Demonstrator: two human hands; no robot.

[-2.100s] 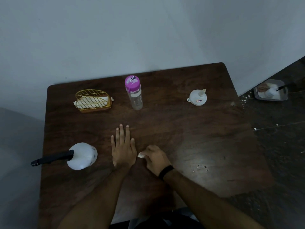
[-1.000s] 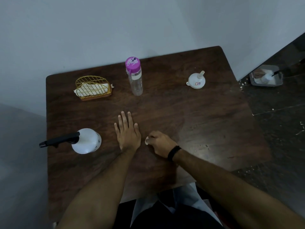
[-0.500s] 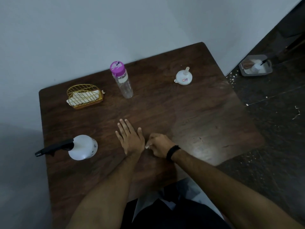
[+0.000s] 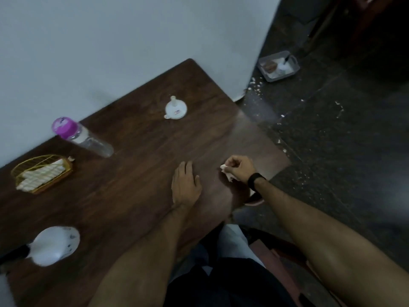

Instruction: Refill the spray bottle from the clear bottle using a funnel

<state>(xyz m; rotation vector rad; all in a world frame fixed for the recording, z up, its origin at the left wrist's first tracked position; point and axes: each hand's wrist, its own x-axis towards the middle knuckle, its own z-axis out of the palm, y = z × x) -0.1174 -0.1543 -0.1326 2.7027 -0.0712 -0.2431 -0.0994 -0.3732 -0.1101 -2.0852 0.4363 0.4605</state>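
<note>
A clear bottle [image 4: 88, 140] with a purple cap stands at the back of the dark wooden table [image 4: 132, 178]. The white funnel [image 4: 176, 109] rests upside down at the far right, spout up. A white spray bottle [image 4: 54, 245] with a black handle sits at the near left. My left hand [image 4: 185, 183] lies flat on the table, fingers together, holding nothing. Just to its right, my right hand [image 4: 240, 169] is closed on a small crumpled white tissue [image 4: 225, 171], near the table's right edge. Both hands are far from the bottles and funnel.
A gold wire basket [image 4: 42, 173] with white folded tissues sits at the left back. A pale wall runs behind the table. On the dark floor to the right lies a grey tray [image 4: 278, 66] with items and white specks.
The view has swung right and tilted. My right hand with the tissue has moved away from my left hand toward the table's right edge. My left hand stays flat.
</note>
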